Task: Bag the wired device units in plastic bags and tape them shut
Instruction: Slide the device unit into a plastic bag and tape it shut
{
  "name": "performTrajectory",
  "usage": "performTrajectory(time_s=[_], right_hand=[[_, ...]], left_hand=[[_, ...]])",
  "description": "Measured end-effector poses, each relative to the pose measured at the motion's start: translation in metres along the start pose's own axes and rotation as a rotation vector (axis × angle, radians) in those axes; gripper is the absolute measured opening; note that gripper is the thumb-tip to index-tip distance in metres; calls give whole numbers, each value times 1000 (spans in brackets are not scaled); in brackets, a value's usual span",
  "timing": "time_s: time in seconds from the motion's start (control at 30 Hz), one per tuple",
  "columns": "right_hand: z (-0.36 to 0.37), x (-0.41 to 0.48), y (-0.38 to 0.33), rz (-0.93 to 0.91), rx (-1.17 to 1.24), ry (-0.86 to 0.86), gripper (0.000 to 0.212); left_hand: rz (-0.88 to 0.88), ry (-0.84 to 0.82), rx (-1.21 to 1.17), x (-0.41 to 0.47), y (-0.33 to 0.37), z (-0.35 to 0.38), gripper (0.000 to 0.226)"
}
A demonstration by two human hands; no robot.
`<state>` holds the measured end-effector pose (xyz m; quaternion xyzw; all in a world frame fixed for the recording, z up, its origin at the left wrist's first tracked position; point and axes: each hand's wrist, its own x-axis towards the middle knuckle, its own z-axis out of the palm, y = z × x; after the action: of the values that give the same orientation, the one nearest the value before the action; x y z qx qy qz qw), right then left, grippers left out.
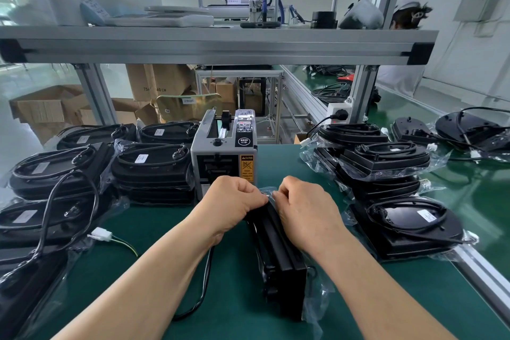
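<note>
Pinching the clear plastic bag (266, 190) at its far end, left hand (231, 201) and right hand (306, 210) are both curling their fingers onto the film atop the black device unit (281, 251), which is standing on edge mid-desk (154, 218), just in front of the grey tape dispenser (225, 154). Bagged units are sitting in a left stack (151, 168) and a right stack (386, 163); a white connector (101, 234) is lying loose at left, and a black cable (205, 279) is trailing under the left forearm. Knuckles are covering the fingertips and bag mouth, so any seal there cannot be made out.
</note>
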<state>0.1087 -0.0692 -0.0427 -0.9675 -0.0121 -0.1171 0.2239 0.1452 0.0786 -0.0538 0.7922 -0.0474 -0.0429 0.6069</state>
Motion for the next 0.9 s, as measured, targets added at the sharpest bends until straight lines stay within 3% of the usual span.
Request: performTrajectory(time_s=[0.1,0.3,0.53,0.73,0.8,0.9], right_hand=[[0,1,0,13,13,3,21],[0,1,-1,-2,-16,18,20],[4,1,2,-18,19,45,20],[3,-2,-1,-75,104,65,34],[1,-2,-3,-78,58,-9,45],[-8,-1,-11,-49,-21,-273,57]], left_hand=[[30,110,70,-1,-7,1,18],[-74,205,-57,-2,-16,16,22],[-176,118,-110,-9,-16,15,33],[-196,199,-258,-9,-11,19,16],[-221,200,-310,-9,-12,19,15],[-275,154,-381,-11,-13,16,19]])
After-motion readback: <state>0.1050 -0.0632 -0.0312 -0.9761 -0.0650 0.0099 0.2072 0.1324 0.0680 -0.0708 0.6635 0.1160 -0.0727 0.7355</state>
